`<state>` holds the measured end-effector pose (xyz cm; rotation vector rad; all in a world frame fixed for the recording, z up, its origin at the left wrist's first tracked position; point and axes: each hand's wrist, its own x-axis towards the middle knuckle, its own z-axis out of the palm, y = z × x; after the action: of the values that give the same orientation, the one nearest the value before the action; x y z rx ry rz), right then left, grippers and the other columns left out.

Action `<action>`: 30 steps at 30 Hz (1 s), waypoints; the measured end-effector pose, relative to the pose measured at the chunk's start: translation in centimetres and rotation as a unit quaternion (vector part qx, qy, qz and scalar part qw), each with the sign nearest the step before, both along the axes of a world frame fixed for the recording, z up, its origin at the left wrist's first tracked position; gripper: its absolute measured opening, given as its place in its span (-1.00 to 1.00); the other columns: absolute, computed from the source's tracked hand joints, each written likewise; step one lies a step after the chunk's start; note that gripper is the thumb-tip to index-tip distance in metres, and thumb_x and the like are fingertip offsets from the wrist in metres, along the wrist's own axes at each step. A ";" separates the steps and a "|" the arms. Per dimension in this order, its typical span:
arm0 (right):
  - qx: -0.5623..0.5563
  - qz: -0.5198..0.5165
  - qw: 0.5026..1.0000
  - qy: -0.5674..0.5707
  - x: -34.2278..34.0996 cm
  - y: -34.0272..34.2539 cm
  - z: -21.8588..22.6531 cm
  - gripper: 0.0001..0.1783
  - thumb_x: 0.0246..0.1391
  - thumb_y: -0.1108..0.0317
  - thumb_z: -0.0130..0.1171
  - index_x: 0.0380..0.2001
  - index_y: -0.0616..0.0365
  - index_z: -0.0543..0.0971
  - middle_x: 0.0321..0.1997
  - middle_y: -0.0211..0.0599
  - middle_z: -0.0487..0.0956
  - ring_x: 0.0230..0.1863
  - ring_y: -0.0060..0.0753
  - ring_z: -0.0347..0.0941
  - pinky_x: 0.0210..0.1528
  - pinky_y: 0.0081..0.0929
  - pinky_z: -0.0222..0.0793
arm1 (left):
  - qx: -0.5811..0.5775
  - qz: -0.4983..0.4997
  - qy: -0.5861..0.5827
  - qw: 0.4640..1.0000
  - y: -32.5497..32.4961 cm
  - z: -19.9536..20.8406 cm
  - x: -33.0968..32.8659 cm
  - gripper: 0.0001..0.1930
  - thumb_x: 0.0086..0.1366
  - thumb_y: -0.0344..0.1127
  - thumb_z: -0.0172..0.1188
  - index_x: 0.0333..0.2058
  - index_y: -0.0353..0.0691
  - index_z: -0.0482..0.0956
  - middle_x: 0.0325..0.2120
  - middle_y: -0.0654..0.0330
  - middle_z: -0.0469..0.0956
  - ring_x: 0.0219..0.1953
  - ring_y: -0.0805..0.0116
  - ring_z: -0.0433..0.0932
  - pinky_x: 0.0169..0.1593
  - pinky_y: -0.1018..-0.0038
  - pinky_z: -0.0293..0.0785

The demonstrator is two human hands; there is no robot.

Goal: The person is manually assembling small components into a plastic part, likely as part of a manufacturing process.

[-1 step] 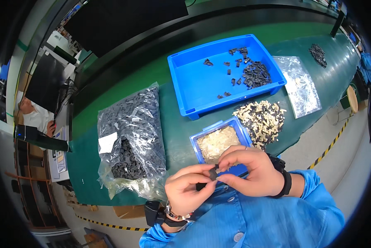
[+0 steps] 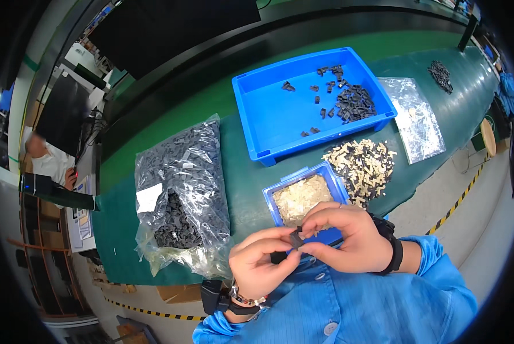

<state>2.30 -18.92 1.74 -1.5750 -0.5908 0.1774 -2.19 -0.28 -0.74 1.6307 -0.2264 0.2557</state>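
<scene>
Close to my body, a small black plastic part (image 2: 296, 239) is pinched between the fingertips of both hands. My left hand (image 2: 263, 261) grips it from the left, with another dark piece (image 2: 278, 257) partly hidden under its fingers. From the right, my right hand (image 2: 348, 238) closes thumb and forefinger on the part's edge. Just beyond my fingers stands a small blue bin (image 2: 272, 209) filled with thin cream-coloured pieces (image 2: 303, 198). Beside that bin lies a loose heap of mixed cream and black pieces (image 2: 363, 169).
A large blue tray (image 2: 263, 123) holds scattered black parts. To the left lies a clear bag (image 2: 182, 189) packed with black parts. Flat plastic bags (image 2: 414, 123) and a small black pile (image 2: 440, 77) are at the right. Another person (image 2: 50, 160) sits at far left.
The black part between my fingertips has shifted and tilted slightly, showing more of its surface. Both hands stay in nearly the same place.
</scene>
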 end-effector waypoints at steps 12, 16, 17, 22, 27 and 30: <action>0.047 0.023 0.990 0.128 -0.3 -0.2 -0.7 -0.58 0.00 0.66 0.26 -0.04 0.33 0.43 -0.16 -0.12 0.61 -0.11 -0.43 0.56 -0.03 -0.49 0.50 | 0.205 0.055 -0.094 0.973 0.1 1.3 0.4 -0.81 -0.08 -0.68 0.31 -0.40 -0.43 0.60 -0.41 0.01 0.62 -0.36 0.24 0.63 -0.31 0.47 0.55; 0.056 0.017 0.987 0.153 -0.4 -0.2 -0.3 -0.66 0.01 0.66 0.25 -0.11 0.34 0.46 -0.14 -0.09 0.61 -0.11 -0.43 0.56 -0.02 -0.49 0.50 | 0.214 0.059 -0.098 0.970 -0.1 1.3 0.4 -0.82 -0.09 -0.70 0.25 -0.42 -0.41 0.62 -0.43 0.02 0.62 -0.40 0.23 0.62 -0.33 0.47 0.53; 0.082 0.024 0.975 0.207 -0.4 -0.4 -0.5 -0.73 0.02 0.65 0.24 -0.17 0.35 0.48 -0.14 -0.08 0.61 -0.11 -0.45 0.55 -0.02 -0.50 0.49 | 0.213 0.058 -0.097 0.970 0.0 1.2 0.4 -0.82 -0.09 -0.70 0.25 -0.42 -0.41 0.62 -0.43 0.02 0.62 -0.40 0.23 0.62 -0.33 0.47 0.53; 0.116 0.022 0.962 0.244 -0.1 -0.3 -0.9 -0.86 0.04 0.58 0.24 -0.29 0.39 0.57 -0.21 -0.17 0.63 -0.19 -0.57 0.55 -0.10 -0.56 0.51 | 0.217 0.055 -0.102 0.969 0.0 1.3 0.5 -0.83 -0.06 -0.70 0.22 -0.43 -0.40 0.62 -0.42 0.03 0.62 -0.39 0.23 0.62 -0.32 0.47 0.53; 0.065 0.023 0.974 0.218 0.2 -0.4 -0.4 -0.91 -0.02 0.54 0.25 -0.42 0.36 0.60 -0.21 -0.18 0.64 -0.24 -0.60 0.55 -0.16 -0.59 0.50 | 0.227 0.048 -0.096 0.968 0.0 1.3 0.6 -0.83 -0.05 -0.70 0.23 -0.42 -0.39 0.62 -0.41 0.04 0.63 -0.38 0.22 0.63 -0.30 0.47 0.54; 0.043 0.016 0.979 0.198 0.3 -0.3 -0.4 -0.92 -0.04 0.52 0.27 -0.46 0.35 0.61 -0.23 -0.20 0.64 -0.26 -0.60 0.56 -0.19 -0.61 0.51 | 0.229 0.046 -0.091 0.968 -0.1 1.4 0.6 -0.83 -0.05 -0.70 0.23 -0.42 -0.39 0.63 -0.40 0.04 0.63 -0.37 0.22 0.64 -0.29 0.47 0.54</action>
<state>2.57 -19.24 1.32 -1.3958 -0.3072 0.4711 -1.60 -0.37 0.63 2.0817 -0.3704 0.4488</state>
